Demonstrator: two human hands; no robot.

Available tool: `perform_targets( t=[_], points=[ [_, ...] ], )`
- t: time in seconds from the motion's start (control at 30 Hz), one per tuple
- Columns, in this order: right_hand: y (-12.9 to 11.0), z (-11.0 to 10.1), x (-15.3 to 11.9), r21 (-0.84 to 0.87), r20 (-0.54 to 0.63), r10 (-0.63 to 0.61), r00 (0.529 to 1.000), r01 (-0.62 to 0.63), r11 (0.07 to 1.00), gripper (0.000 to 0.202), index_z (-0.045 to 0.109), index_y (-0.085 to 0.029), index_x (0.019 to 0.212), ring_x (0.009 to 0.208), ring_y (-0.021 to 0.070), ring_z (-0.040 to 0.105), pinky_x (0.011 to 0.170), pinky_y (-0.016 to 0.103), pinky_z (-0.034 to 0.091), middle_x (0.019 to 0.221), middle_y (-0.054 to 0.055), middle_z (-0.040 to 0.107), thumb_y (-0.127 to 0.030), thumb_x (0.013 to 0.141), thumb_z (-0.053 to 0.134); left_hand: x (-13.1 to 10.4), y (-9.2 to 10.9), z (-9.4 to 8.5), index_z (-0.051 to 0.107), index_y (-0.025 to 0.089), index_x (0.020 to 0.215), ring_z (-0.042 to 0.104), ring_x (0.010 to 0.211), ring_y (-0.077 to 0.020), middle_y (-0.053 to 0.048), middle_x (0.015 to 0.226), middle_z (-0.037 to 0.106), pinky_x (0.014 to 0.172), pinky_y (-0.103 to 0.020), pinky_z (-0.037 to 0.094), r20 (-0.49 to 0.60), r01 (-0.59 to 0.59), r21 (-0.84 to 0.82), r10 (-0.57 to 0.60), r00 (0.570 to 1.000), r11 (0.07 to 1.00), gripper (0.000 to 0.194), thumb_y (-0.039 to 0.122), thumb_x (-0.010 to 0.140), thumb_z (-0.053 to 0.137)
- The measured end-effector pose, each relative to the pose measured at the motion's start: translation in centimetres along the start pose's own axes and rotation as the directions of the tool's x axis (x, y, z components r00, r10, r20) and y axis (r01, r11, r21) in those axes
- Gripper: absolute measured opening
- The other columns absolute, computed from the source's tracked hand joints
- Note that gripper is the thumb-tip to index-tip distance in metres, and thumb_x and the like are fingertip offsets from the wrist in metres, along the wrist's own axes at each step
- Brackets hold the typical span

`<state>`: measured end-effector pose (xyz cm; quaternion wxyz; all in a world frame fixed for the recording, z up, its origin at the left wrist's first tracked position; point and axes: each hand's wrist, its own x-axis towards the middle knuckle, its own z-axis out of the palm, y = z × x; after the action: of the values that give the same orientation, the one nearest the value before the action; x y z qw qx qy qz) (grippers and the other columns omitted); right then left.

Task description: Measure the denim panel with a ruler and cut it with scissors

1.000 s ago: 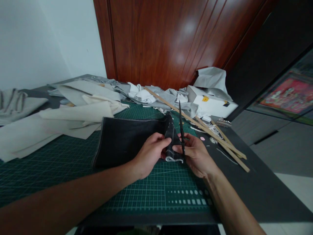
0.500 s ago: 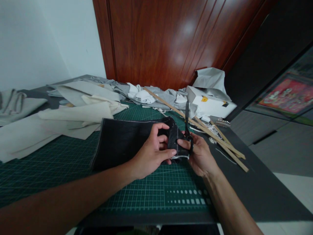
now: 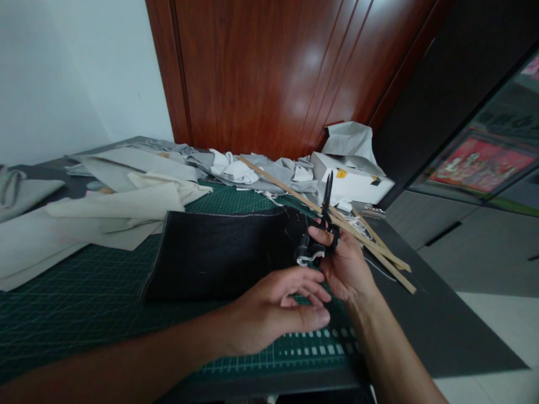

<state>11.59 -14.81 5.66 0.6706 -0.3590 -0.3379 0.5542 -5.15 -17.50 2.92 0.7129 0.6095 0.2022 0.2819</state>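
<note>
Black scissors (image 3: 327, 196) point upward from my right hand (image 3: 346, 259), whose fingers are wrapped round their handles. The same hand pinches the folded right end of a black cloth piece (image 3: 219, 252), where a white edge shows. That cloth lies flat on the green cutting mat (image 3: 105, 303) to the left. Just below the folded end, my left hand (image 3: 282, 308) is off the cloth, its fingers apart and slightly curled, with nothing in it.
Pale cloth pieces (image 3: 105, 219) lie at the left. Grey and white scraps (image 3: 240, 171) line the back of the table. Wooden strips (image 3: 370, 241) and a white box (image 3: 357, 182) are at the right, on the dark tabletop (image 3: 438, 314).
My left hand has let go of the black cloth's folded end and moved down toward me. The scissors tilt slightly more to the right. The view has shifted a little.
</note>
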Motion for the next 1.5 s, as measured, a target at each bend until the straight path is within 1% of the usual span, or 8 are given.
perform_targets(
  t=[0.17, 0.3, 0.53, 0.67, 1.07, 1.17, 1.33, 1.5],
  points=[
    [-1.3, -0.3, -0.3, 0.031, 0.015, 0.035, 0.999, -0.035, 0.999, 0.037, 0.067, -0.018, 0.077, 0.041, 0.0029, 0.037, 0.033, 0.015, 0.035, 0.062, -0.008, 0.057, -0.011, 0.059, 0.098, 1.0, -0.8, 2.3, 0.075, 0.024, 0.116, 0.057, 0.131, -0.0318, -0.010, 0.134, 0.069, 0.106, -0.045, 0.045, -0.258, -0.076, -0.181, 0.027, 0.966, 0.981, 0.041, 0.046, 0.082, 0.079],
    [-1.6, -1.2, -0.6, 0.034, 0.062, 0.034, 0.997, -0.036, 0.999, 0.037, 0.066, -0.018, 0.076, 0.049, 0.0040, 0.041, 0.033, 0.012, 0.031, 0.072, -0.005, 0.059, -0.009, 0.059, 0.098, 2.2, -1.2, 3.2, 0.070, 0.026, 0.116, 0.053, 0.138, -0.0303, -0.007, 0.138, 0.067, 0.109, -0.045, 0.044, -0.353, -0.231, -0.305, 0.116, 0.928, 0.924, 0.033, 0.039, 0.086, 0.071],
    [-1.6, -2.4, -1.5, -0.001, 0.163, 0.098, 0.982, -0.099, 0.995, 0.042, 0.072, -0.016, 0.082, 0.049, 0.0030, 0.036, 0.033, 0.010, 0.028, 0.069, -0.006, 0.057, -0.004, 0.051, 0.098, 4.4, -0.3, 2.0, 0.069, 0.019, 0.113, 0.063, 0.129, -0.0299, -0.013, 0.134, 0.070, 0.103, -0.046, 0.053, -0.436, -0.364, -0.487, 0.140, 0.889, 0.794, 0.033, 0.045, 0.094, 0.063],
    [-1.7, -2.6, -1.9, -0.044, 0.240, 0.119, 0.963, -0.111, 0.993, 0.041, 0.074, -0.017, 0.087, 0.047, 0.0035, 0.037, 0.033, 0.011, 0.027, 0.069, -0.007, 0.057, -0.006, 0.054, 0.097, 4.7, 0.7, 1.2, 0.073, 0.017, 0.112, 0.070, 0.117, -0.0293, -0.011, 0.122, 0.077, 0.097, -0.045, 0.056, -0.544, -0.427, -0.404, 0.163, 0.823, 0.809, 0.029, 0.030, 0.085, 0.073],
    [-0.6, -3.3, -1.1, -0.107, 0.230, 0.115, 0.966, -0.092, 0.990, 0.055, 0.065, -0.022, 0.095, 0.046, 0.0040, 0.043, 0.033, 0.013, 0.033, 0.077, -0.008, 0.061, -0.013, 0.055, 0.102, 3.2, 1.3, -1.1, 0.079, 0.015, 0.115, 0.077, 0.102, -0.0295, -0.012, 0.113, 0.081, 0.099, -0.049, 0.058, -0.201, -0.131, -0.395, 0.054, 0.978, 0.910, 0.044, 0.010, 0.072, 0.086],
    [-0.3, -3.3, -1.3, -0.127, 0.249, 0.112, 0.962, -0.082, 0.988, 0.055, 0.065, -0.022, 0.098, 0.046, 0.0045, 0.043, 0.033, 0.012, 0.034, 0.077, -0.007, 0.062, -0.014, 0.058, 0.101, 3.2, 1.4, -1.2, 0.079, 0.014, 0.115, 0.076, 0.103, -0.0269, -0.011, 0.114, 0.081, 0.097, -0.043, 0.058, -0.248, -0.094, -0.388, -0.006, 0.969, 0.917, 0.045, 0.008, 0.071, 0.086],
    [0.0, -3.1, -1.8, -0.107, 0.241, 0.099, 0.965, -0.075, 0.991, 0.051, 0.067, -0.020, 0.099, 0.048, 0.0046, 0.043, 0.034, 0.011, 0.034, 0.074, -0.007, 0.061, -0.013, 0.061, 0.099, 3.3, 1.0, -1.1, 0.079, 0.015, 0.102, 0.073, 0.081, -0.0178, -0.006, 0.094, 0.080, 0.074, -0.030, 0.058, -0.405, -0.211, -0.349, 0.056, 0.913, 0.913, 0.032, 0.018, 0.072, 0.089],
    [0.3, -3.1, -1.8, -0.100, 0.195, 0.034, 0.980, -0.015, 0.995, 0.046, 0.067, -0.020, 0.096, 0.049, 0.0042, 0.042, 0.034, 0.010, 0.034, 0.073, -0.007, 0.061, -0.011, 0.062, 0.097, 3.4, 0.7, -1.1, 0.077, 0.016, 0.091, 0.054, 0.056, -0.0071, 0.001, 0.075, 0.070, 0.047, -0.018, 0.038, -0.493, -0.218, -0.223, 0.082, 0.866, 0.950, 0.024, 0.025, 0.073, 0.090]
  ],
)
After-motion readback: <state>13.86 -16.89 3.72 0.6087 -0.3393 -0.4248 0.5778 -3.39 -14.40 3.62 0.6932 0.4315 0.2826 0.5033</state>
